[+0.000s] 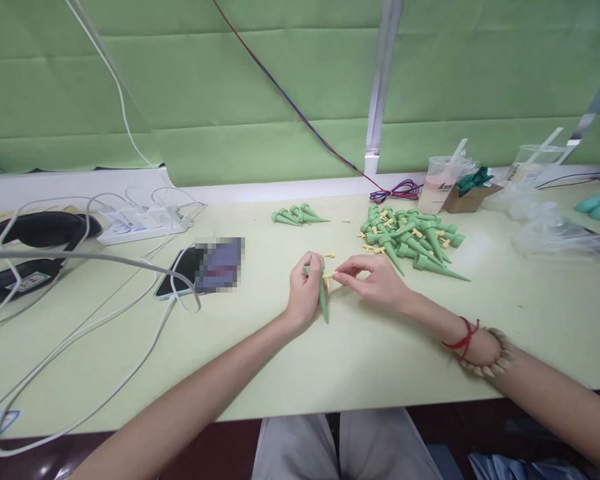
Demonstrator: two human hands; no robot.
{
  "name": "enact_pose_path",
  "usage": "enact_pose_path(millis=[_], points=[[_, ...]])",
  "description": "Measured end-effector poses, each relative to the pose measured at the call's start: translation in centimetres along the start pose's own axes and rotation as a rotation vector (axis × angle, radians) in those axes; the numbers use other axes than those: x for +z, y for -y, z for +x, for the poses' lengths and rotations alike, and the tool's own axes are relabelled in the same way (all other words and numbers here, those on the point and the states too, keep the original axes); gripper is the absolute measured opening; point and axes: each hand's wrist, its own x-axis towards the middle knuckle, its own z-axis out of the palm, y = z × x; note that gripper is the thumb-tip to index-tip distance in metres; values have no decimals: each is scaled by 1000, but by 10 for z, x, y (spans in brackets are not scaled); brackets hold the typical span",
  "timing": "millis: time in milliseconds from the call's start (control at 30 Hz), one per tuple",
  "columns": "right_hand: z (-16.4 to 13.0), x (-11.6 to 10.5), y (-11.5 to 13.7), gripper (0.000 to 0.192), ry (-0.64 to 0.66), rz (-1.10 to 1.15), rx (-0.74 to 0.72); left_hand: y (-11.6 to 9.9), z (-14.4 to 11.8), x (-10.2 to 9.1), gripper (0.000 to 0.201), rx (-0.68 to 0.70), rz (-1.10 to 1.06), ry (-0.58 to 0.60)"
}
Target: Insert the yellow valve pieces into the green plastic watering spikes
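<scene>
My left hand [303, 290] is closed around a green plant watering spike [325, 308], whose pointed end slants down toward the table's front edge. From the right, my right hand [375, 279] pinches a small yellow valve [329, 275] between thumb and fingertips. The valve meets the side of the spike; how deep it sits there I cannot tell. Just beyond my hands lies a loose yellow piece [331, 255]. A heap of green spikes [405, 233] mixed with yellow valves lies to the right. Several more spikes [300, 215] are grouped farther back.
A phone [180, 273], white cables [150, 347], a power strip [140, 225] and black headphones [35, 233] occupy the left of the table. At the back right stand two drink cups [437, 187], a small cardboard box [467, 199] and clear plastic bags [550, 230].
</scene>
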Motion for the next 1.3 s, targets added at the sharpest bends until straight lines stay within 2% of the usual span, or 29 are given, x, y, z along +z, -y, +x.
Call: enact_pose_path(millis=[100,167,267,367,467,533,600,800,867,1033,1100,1200,1300], points=[[0,0,-2,32,55,-7,15,1,1,-1,33,-1,22,-8],[0,0,-5,21,49,-10,-65,2,1,-1,34,1,30,-28],[-1,0,-11,18,-3,-42,-184,2,1,-1,33,5,37,-26],[-2,1,-12,11,-33,-112,-237,1,-1,-1,32,14,52,6],[-3,2,-8,15,-20,-130,-175,-1,-2,-1,32,28,69,25],[-3,1,-5,22,33,-125,-101,-2,-1,0,33,17,59,22],[-3,-1,-5,23,107,-153,-87,-2,0,0,34,-10,38,5],[-1,-7,-11,19,219,-410,-303,-2,1,2,36,-44,51,-8],[-2,-4,-11,23,220,-365,-288,-4,-2,2,34,-54,51,-9],[-6,4,-3,39,189,-124,-69,-10,-10,7,33,-141,-9,-9],[-6,2,-2,37,198,-170,-99,-12,-12,10,36,-224,-64,7],[-3,-4,-4,24,189,-333,-240,-14,-13,13,39,-316,-132,24],[-2,-6,-4,24,165,-360,-275,-16,-14,13,40,-297,-127,15]])
